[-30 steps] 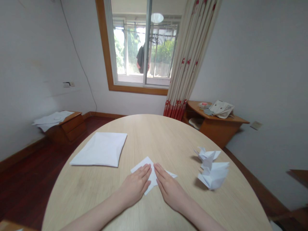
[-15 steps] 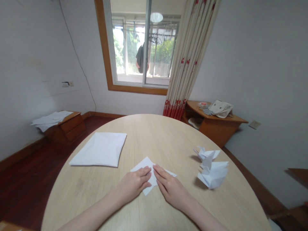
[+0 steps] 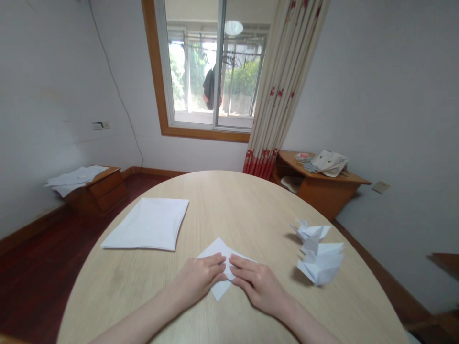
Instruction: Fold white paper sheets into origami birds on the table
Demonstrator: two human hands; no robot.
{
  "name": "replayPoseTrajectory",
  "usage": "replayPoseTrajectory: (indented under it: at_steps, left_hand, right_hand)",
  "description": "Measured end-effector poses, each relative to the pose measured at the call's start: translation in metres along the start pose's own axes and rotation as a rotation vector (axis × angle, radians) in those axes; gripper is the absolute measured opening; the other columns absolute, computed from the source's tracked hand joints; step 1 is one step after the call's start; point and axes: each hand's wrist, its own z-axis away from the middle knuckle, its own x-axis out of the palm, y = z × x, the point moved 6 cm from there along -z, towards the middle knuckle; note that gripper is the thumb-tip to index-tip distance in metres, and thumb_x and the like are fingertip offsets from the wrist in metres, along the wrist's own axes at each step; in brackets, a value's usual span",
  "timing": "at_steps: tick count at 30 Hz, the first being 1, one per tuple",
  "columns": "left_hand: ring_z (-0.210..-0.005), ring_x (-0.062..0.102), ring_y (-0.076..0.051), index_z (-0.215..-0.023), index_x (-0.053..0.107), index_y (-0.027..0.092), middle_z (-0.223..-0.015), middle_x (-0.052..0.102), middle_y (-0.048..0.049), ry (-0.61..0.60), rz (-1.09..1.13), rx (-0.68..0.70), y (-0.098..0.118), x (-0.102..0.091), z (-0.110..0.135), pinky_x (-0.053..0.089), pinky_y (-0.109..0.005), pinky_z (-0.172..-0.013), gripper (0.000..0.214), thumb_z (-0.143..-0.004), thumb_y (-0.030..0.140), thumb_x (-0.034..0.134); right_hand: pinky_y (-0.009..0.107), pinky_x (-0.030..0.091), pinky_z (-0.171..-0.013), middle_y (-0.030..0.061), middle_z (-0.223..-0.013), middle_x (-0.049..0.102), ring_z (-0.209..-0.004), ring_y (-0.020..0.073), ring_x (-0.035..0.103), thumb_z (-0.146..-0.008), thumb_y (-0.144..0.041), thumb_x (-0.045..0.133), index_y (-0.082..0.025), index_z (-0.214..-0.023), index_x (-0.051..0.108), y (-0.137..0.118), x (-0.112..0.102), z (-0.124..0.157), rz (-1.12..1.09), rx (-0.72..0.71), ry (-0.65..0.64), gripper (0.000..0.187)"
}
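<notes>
A folded sheet of white paper point(image 3: 218, 246) lies on the round wooden table point(image 3: 229, 200), its far corner and near corner showing between my hands. My left hand point(image 3: 201, 276) rests on its left half with the fingers laid flat. From the other side, my right hand point(image 3: 256, 282) presses on the right half, fingers stretched out toward the left hand. The fingertips of both hands sit close to the paper's middle line, a small gap apart. Parts of the paper under the palms are hidden.
A stack of white paper point(image 3: 150, 223) lies on the table's left side. Two folded paper figures point(image 3: 324, 263) stand on the right. Beyond the table are a wooden corner desk point(image 3: 319, 191), a low cabinet point(image 3: 107, 188) with papers, a curtain point(image 3: 276, 86) and a window.
Both hands stay on the paper and have shifted slightly toward me. The right fingers have moved lower on the paper, and less of its right corner shows.
</notes>
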Motion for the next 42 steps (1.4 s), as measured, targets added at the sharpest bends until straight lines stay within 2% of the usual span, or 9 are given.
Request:
replayPoseTrajectory:
  at_steps: [6, 11, 17, 25, 32, 42]
  left_hand:
    - [-0.105, 0.066, -0.018, -0.107, 0.067, 0.022, -0.119, 0.068, -0.0038, 0.0, 0.025, -0.026, -0.001, 0.0, -0.001, 0.055, -0.03, -0.089, 0.022, -0.098, 0.024, 0.048]
    - [-0.103, 0.067, -0.017, -0.105, 0.069, 0.024, -0.118, 0.068, -0.0022, 0.026, 0.063, -0.09, -0.002, -0.002, -0.001, 0.054, -0.029, -0.089, 0.022, -0.097, 0.021, 0.048]
    - [-0.099, 0.068, -0.018, -0.103, 0.067, 0.022, -0.112, 0.071, -0.0015, 0.066, 0.069, -0.159, 0.002, -0.006, -0.004, 0.054, -0.028, -0.085, 0.019, -0.093, 0.018, 0.052]
    - [-0.085, 0.069, -0.019, -0.094, 0.066, 0.021, -0.097, 0.071, -0.0002, 0.086, 0.023, -0.284, 0.003, -0.002, -0.007, 0.051, -0.026, -0.07, 0.009, -0.09, 0.022, 0.058]
    - [-0.087, 0.064, -0.02, -0.087, 0.064, 0.02, -0.093, 0.068, -0.0017, 0.104, 0.145, -0.307, -0.001, 0.0, -0.01, 0.047, -0.028, -0.075, 0.003, -0.086, 0.018, 0.063]
    - [-0.096, 0.059, -0.02, -0.086, 0.065, 0.019, -0.096, 0.063, -0.0031, 0.115, 0.452, -0.258, -0.015, 0.0, -0.011, 0.045, -0.031, -0.085, 0.013, -0.079, 0.008, 0.067]
  right_hand:
    - [0.034, 0.053, -0.091, 0.0088, -0.107, 0.07, -0.103, 0.0197, 0.065, -0.096, -0.023, 0.044, -0.02, -0.095, 0.069, 0.0, -0.002, -0.003, -0.033, 0.051, 0.084, 0.025]
    - [0.034, 0.053, -0.082, 0.0089, -0.1, 0.063, -0.095, 0.0198, 0.062, -0.095, -0.022, 0.044, -0.02, -0.083, 0.057, 0.006, -0.003, -0.004, -0.069, 0.162, 0.108, 0.018]
    - [0.036, 0.05, -0.086, 0.0081, -0.103, 0.056, -0.099, 0.0204, 0.057, -0.092, -0.016, 0.045, -0.021, -0.082, 0.048, 0.01, -0.001, -0.006, -0.113, 0.22, 0.105, 0.011]
    - [0.034, 0.048, -0.085, 0.007, -0.101, 0.053, -0.098, 0.02, 0.055, -0.089, -0.012, 0.046, -0.022, -0.083, 0.047, 0.008, 0.002, -0.008, -0.08, 0.23, 0.096, 0.012]
    - [0.042, 0.041, -0.088, 0.0056, -0.101, 0.057, -0.101, 0.0243, 0.052, -0.086, -0.013, 0.056, -0.022, -0.084, 0.05, 0.012, -0.001, -0.009, 0.062, 0.293, 0.073, 0.01]
    - [0.041, 0.037, -0.09, 0.0028, -0.105, 0.059, -0.106, 0.0233, 0.051, -0.083, -0.011, 0.06, -0.025, -0.093, 0.059, 0.02, -0.008, -0.011, 0.012, 0.377, -0.037, 0.017]
